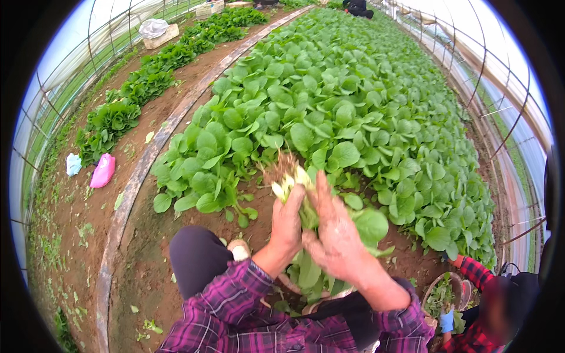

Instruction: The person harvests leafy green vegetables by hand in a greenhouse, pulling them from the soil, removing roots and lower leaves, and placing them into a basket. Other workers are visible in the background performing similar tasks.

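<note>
Between my two hands is a bunch of leafy green plants [307, 215], its pale stem bases and brown roots [282, 170] pointing away from me and its leaves hanging down toward my lap. My left hand [286, 223] is closed around the bunch from the left. My right hand [333, 229] lies flat against its right side, fingers stretched out and soil on the skin. Under the hanging leaves, the rim of a basket [289, 284] shows between my knees. Just beyond the roots stands a dense bed of the same kind of green plants [309, 132].
A long narrow board [132, 194] edges the bed at left. Past it lie a pink bag [103, 170], a light blue bag [73, 164] and a row of cut greens [145, 84]. At lower right a co-worker [481, 300] crouches beside a basket [432, 289]. Another person [358, 9] is far off.
</note>
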`<state>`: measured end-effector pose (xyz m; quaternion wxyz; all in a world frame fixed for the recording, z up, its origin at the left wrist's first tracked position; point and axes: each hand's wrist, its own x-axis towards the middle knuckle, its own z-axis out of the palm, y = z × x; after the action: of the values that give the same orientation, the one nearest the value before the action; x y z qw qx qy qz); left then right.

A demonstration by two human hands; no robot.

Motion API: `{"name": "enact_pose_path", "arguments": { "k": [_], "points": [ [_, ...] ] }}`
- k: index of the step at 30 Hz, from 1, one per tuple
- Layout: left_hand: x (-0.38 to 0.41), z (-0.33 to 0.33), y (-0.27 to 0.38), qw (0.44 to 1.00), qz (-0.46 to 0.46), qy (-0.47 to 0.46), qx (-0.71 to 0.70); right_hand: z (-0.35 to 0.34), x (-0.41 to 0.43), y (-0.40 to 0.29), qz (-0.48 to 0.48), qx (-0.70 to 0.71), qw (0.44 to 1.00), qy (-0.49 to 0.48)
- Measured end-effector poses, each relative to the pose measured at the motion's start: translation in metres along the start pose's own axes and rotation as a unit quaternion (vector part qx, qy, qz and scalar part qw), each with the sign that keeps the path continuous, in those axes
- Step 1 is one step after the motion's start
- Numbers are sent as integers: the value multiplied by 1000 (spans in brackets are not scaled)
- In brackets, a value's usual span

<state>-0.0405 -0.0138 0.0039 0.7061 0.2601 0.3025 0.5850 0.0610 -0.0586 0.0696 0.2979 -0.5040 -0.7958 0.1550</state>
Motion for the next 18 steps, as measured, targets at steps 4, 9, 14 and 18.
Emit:
{"name": "enact_pose_path", "arguments": {
  "k": [4, 9, 14, 18],
  "points": [
    [21, 8, 71, 989, 136, -31, 51, -3, 55, -21, -83, 57, 994, 35],
    [29, -20, 180, 965, 245, -21, 88, -3, 119, -68, -201, 282, 934, 82],
    [12, -82, 254, 888, 435, 73, 131, 23, 130, -4, -35, 564, 792, 229],
    [-6, -133, 268, 847, 452, 214, 179, 193, 99, 108, 395, 601, 694, 47]
  ]
}}
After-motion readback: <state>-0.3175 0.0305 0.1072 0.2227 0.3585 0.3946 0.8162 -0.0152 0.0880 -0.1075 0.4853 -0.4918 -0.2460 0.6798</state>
